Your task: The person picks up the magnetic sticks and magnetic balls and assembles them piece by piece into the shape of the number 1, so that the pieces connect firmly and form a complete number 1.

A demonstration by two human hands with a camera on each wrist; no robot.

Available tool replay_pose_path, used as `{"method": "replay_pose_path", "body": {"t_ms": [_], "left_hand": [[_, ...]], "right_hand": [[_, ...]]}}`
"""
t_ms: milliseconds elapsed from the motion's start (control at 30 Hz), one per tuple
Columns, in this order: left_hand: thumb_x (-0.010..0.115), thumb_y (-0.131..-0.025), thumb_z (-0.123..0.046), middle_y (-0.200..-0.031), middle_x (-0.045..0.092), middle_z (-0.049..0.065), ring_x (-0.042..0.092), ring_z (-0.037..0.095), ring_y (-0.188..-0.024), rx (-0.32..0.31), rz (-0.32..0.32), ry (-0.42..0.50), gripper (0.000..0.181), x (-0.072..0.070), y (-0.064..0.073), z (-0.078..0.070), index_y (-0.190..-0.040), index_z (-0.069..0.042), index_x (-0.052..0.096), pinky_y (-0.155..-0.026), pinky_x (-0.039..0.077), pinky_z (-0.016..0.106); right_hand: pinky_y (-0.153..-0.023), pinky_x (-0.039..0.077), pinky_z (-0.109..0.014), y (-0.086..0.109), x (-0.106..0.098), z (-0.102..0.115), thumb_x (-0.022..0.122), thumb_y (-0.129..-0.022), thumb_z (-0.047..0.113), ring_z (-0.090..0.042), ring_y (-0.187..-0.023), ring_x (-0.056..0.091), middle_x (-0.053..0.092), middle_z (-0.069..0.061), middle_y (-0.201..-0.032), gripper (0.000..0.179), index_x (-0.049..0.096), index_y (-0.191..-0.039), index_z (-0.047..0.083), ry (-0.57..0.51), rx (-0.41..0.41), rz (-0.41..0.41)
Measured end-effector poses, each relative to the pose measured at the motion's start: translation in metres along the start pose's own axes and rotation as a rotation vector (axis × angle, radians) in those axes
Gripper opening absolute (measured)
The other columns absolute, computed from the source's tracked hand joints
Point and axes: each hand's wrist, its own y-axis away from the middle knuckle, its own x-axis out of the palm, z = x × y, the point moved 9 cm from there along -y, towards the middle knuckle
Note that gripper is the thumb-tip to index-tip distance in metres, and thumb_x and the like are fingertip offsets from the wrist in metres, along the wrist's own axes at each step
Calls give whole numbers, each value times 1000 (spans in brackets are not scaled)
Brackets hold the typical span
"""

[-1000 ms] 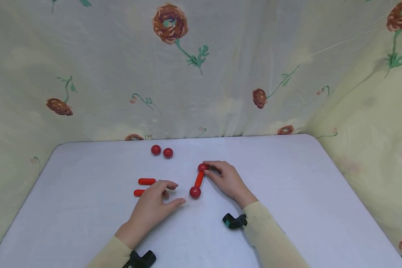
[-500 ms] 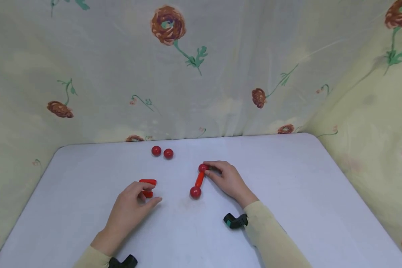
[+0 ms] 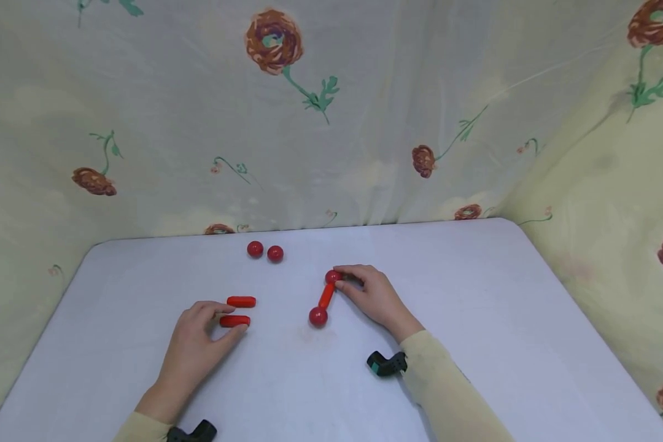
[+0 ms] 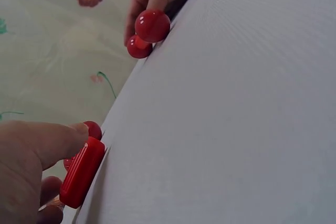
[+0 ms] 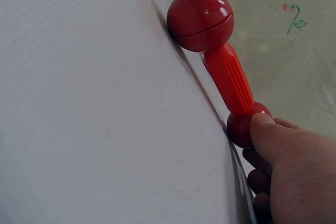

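Observation:
Two red balls joined by a red rod (image 3: 326, 296) lie as a dumbbell shape on the white table. My right hand (image 3: 377, 299) pinches the far ball (image 5: 242, 129) between thumb and fingers; the near ball (image 3: 318, 317) sits at the rod's other end. To the left, two loose red rods lie roughly parallel, a farther rod (image 3: 241, 301) and a nearer rod (image 3: 234, 321). My left hand (image 3: 190, 344) has thumb and index finger spread either side of the nearer rod. In the left wrist view its thumb overlaps this ridged rod (image 4: 83, 174); firm contact cannot be told.
Two loose red balls, a left ball (image 3: 255, 248) and a right ball (image 3: 275, 253), rest near the table's back edge. A flower-patterned cloth (image 3: 364, 123) hangs behind and beside the white table (image 3: 464, 288).
My left hand has moved left, away from beside the dumbbell shape, and come to the nearer loose rod. The right hand keeps its hold on the far ball.

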Motion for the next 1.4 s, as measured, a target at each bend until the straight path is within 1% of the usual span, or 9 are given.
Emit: {"method": "replay_pose_path", "body": {"t_ms": [233, 367, 467, 633, 800, 1100, 1233, 1400], "left_hand": [[83, -81, -25, -113, 61, 5, 53, 26, -105, 31, 33, -12, 33, 6, -2, 1, -109, -15, 71, -87, 48, 48], [83, -81, -22, -110, 63, 3, 53, 25, -103, 57, 29, -7, 28, 8, -4, 1, -106, -14, 73, -84, 47, 45], [83, -81, -20, -105, 64, 1, 52, 22, -97, 67, 16, -10, 25, 8, -4, 1, -104, -14, 74, -79, 46, 41], [82, -81, -19, -98, 65, -1, 50, 19, -88, 67, 11, -16, 21, 8, -3, 2, -100, -14, 74, -72, 44, 38], [83, -81, -19, -92, 65, -3, 48, 18, -85, 75, 16, -14, 20, 9, -2, 2, -98, -15, 74, -70, 43, 36], [83, -81, -26, -88, 64, -2, 48, 19, -85, 52, 46, -71, 32, 11, -2, 3, -108, -12, 75, -68, 42, 36], [84, -80, -26, -88, 64, -2, 49, 19, -87, 49, 50, -78, 30, 11, -2, 2, -106, -12, 76, -68, 42, 36], [84, -79, -25, -86, 62, -3, 48, 18, -84, 41, 34, -49, 28, 10, -1, 4, -103, -12, 76, -66, 43, 35]], "right_hand": [[-98, 47, -40, 2, -2, 2, 69, -94, 34, -14, -117, 56, 64, 9, -123, 37, 65, -130, 25, 9, -7, -11], [-97, 47, -39, 2, -5, 2, 69, -94, 34, -15, -117, 56, 64, 9, -123, 37, 65, -130, 25, 13, -3, -16], [-98, 47, -39, 1, -5, 2, 69, -94, 34, -15, -117, 56, 64, 8, -124, 37, 65, -130, 25, 7, 4, -11], [-97, 47, -39, 0, -4, 1, 69, -94, 34, -15, -116, 56, 64, 9, -123, 37, 66, -130, 25, 10, 4, -7], [-97, 47, -39, -1, -3, 0, 69, -93, 35, -15, -117, 56, 64, 9, -122, 36, 67, -128, 26, 4, 6, -9], [-97, 47, -40, -1, -4, 1, 69, -94, 35, -16, -117, 57, 65, 8, -122, 35, 67, -128, 26, 0, -5, -18], [-97, 47, -41, -1, -4, 2, 70, -94, 33, -16, -116, 57, 65, 7, -123, 35, 67, -127, 25, -3, -12, -22], [-96, 48, -40, -2, -2, 1, 69, -94, 34, -16, -117, 56, 64, 7, -124, 36, 66, -129, 25, 2, -2, -13]]}}
